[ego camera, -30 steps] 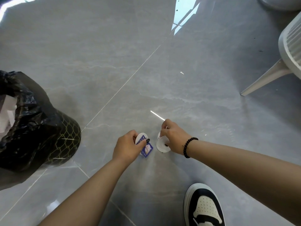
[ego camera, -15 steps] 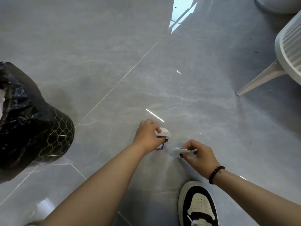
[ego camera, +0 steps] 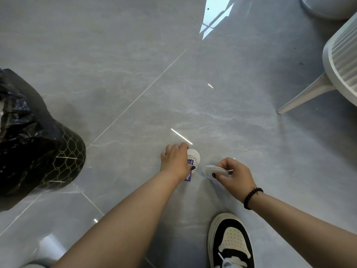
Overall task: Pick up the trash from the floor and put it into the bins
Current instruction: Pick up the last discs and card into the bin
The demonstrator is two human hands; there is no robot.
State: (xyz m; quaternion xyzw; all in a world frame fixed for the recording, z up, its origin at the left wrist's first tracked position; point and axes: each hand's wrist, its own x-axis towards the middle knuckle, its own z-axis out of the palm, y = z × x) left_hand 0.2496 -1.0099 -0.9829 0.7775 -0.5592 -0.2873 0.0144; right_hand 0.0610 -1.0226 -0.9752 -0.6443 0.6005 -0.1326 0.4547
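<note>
Lifting both pieces now: my left hand (ego camera: 176, 161) pinches the printed lid (ego camera: 193, 159), my right hand (ego camera: 234, 174) has pulled back gripping the white cup (ego camera: 209, 170); bin (ego camera: 63, 159) waits leftward.

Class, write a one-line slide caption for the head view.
Left hand and right hand each grip white trash; lined bin waits left.

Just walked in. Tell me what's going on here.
A person is bending over a grey tiled floor, picking up litter. The left hand grips a round white lid with blue print; the right hand pinches another small white piece. A bin lined with a black bag stands to the left; nothing has gone in yet.
</note>
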